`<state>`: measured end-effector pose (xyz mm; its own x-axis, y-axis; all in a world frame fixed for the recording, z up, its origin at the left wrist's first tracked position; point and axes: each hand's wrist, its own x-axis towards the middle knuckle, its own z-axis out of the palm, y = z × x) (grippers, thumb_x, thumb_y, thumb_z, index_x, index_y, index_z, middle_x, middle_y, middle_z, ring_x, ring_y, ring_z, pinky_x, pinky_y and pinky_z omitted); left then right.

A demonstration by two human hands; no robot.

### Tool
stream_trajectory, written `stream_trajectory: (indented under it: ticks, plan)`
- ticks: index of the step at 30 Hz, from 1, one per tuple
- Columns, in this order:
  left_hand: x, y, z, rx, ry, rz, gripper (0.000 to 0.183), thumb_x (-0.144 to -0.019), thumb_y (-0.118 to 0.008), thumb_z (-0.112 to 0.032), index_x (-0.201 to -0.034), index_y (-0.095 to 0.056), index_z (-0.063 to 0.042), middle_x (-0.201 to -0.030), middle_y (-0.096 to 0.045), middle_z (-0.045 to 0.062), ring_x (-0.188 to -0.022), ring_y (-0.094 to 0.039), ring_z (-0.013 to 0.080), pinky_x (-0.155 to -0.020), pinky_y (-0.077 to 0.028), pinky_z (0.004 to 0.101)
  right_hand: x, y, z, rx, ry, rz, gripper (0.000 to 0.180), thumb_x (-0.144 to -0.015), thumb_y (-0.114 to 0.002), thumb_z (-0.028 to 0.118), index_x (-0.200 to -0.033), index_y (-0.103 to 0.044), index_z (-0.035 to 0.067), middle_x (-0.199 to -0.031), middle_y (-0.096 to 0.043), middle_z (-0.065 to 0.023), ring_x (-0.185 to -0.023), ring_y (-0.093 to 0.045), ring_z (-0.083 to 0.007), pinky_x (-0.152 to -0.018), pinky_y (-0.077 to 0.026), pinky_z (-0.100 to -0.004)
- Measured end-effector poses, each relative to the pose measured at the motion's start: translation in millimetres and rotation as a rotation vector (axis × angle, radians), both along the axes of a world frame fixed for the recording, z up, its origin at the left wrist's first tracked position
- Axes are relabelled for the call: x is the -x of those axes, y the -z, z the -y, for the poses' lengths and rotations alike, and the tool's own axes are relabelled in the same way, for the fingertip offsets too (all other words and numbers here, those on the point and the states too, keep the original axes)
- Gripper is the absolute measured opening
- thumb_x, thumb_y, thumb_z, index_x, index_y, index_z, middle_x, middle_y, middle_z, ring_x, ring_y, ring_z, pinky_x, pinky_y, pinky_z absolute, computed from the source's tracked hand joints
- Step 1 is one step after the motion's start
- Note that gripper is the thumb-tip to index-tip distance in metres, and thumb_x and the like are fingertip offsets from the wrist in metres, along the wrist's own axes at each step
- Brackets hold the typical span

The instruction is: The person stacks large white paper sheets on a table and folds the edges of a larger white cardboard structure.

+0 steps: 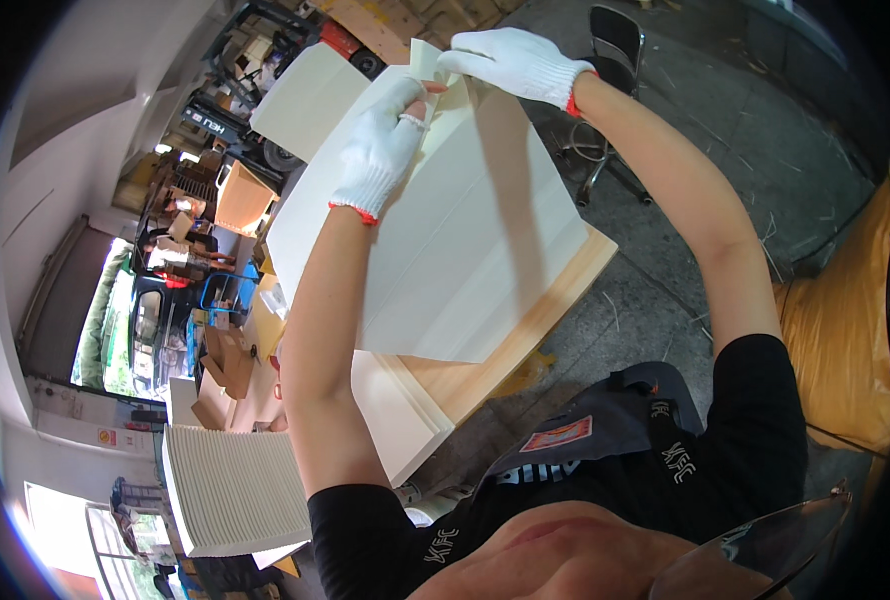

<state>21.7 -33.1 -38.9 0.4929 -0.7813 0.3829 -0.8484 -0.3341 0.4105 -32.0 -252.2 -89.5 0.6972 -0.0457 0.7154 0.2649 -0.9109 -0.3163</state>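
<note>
Both my hands wear white knitted gloves with red cuffs and meet at the far end of a large pale board (460, 247). My left hand (385, 142), its thumb and one fingertip bare, closes on a narrow pale strip (426, 60) along the board's upper part. From the other side, my right hand (516, 66) pinches the top of that strip; its fingertips are partly hidden. A light wood panel (490, 349) lies under the pale board and shows along its near right edge. My right arm's shadow crosses the board.
More pale boards (400, 412) and a ribbed stack of panels (235, 487) stand near left. Beyond are another pale board (310, 101), a forklift (219, 112) and a person (178, 251). A black chair (613, 45) stands far right, and a yellow-wrapped bundle (839, 322) at right.
</note>
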Motion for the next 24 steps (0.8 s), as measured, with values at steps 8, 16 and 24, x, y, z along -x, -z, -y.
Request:
stream_trajectory:
  ticks: [8, 16, 24]
  plan:
    - [-1.7, -2.7, -0.4, -0.073, -0.089, -0.056, 0.03, -0.093, -0.066, -0.026, -0.12, -0.067, -0.013, -0.106, -0.069, 0.013, -0.088, -0.066, 0.0232, -0.081, -0.051, 0.0357, 4.7, 13.0, -14.8, -0.473, -0.016, -0.014, 0.054, -0.1, -0.044, 0.057, -0.106, -0.066, 0.008, -0.094, -0.067, -0.0099, -0.09, -0.064, -0.0287, -0.085, -0.046, -0.0388]
    - [19.9, -9.8, 1.4, -0.084, -0.078, -0.142, 0.038, -0.091, -0.069, -0.021, -0.127, -0.063, -0.009, -0.101, -0.067, 0.008, -0.065, -0.057, 0.0113, -0.063, -0.047, 0.0286, 2.2, 22.8, -17.6, -0.52, -0.023, 0.143, 0.057, -0.098, -0.043, 0.06, -0.094, -0.064, 0.007, -0.086, -0.065, -0.0129, -0.084, -0.061, -0.0358, -0.078, -0.047, -0.0423]
    - [-4.7, 2.9, -1.2, 0.036, 0.019, 0.006, 0.036, -0.095, -0.061, -0.019, -0.131, -0.063, -0.012, -0.102, -0.066, 0.008, -0.068, -0.057, 0.0117, -0.067, -0.049, 0.031, 0.6, 18.9, -15.9, -0.477, 0.021, 0.038, 0.057, -0.099, -0.044, 0.06, -0.093, -0.063, 0.007, -0.082, -0.062, -0.0125, -0.08, -0.059, -0.0319, -0.075, -0.045, -0.0405]
